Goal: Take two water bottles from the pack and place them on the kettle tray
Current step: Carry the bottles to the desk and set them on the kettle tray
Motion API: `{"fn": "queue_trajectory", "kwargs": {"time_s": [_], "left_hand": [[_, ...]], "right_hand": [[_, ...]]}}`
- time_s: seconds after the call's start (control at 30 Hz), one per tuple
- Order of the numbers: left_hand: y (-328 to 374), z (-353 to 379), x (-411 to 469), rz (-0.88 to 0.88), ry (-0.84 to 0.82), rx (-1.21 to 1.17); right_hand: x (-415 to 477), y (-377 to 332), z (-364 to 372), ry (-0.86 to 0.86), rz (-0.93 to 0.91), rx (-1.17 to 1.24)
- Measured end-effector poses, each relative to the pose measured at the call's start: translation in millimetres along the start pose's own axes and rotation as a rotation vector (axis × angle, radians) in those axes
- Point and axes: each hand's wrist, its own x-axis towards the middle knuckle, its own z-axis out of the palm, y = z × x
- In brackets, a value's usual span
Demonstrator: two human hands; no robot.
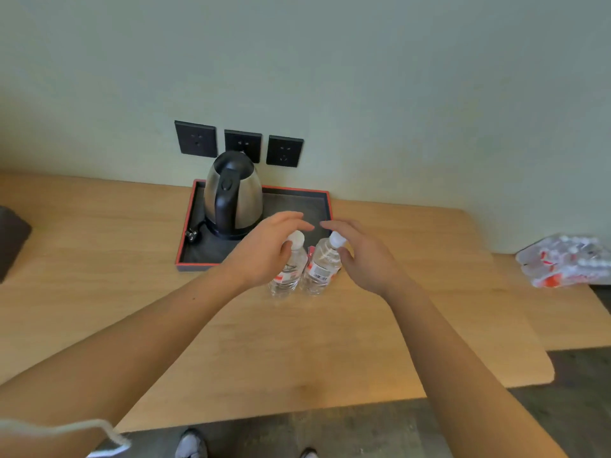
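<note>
Two clear water bottles with white caps and red-and-white labels stand upright side by side, the left bottle (288, 272) and the right bottle (320, 271). Their bases appear to rest on the wooden table just in front of the front right corner of the kettle tray (191, 226), a dark tray with a red rim. My left hand (264, 249) arches over the left bottle's cap, thumb beside its neck, fingers spread. In the same pose, my right hand (362, 256) hovers over the right bottle. The plastic-wrapped pack of bottles (565, 262) lies at the table's far right.
A steel kettle (233, 196) with a black handle stands on the tray's left half, its plug lying beside it. Three black wall sockets (243, 145) sit above it. A dark object (11, 239) is at the left edge. The table's front edge (264, 414) runs near my feet.
</note>
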Motion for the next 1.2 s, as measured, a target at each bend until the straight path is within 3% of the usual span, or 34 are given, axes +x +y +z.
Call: {"fn": "queue_trajectory", "kwargs": {"time_s": [0.13,0.23,0.4,0.73,0.93,1.2], "left_hand": [[12,7,-3,-0.099,-0.088,0.195],[16,13,-6,-0.228,-0.172,0.260],[24,25,-6,-0.270,-0.158,0.424],[15,29,-16,-0.154,0.007,0.323],[26,26,-16,-0.227,0.071,0.187],[40,27,-15,-0.362,0.109,0.226]], "right_hand": [[7,6,0,-0.112,-0.078,-0.109],[8,15,3,-0.087,-0.124,-0.096],[8,28,7,-0.044,-0.195,-0.016],[8,28,7,-0.042,-0.196,0.021],[5,28,13,-0.005,-0.151,0.042],[2,24,16,0.036,-0.088,0.066]]}}
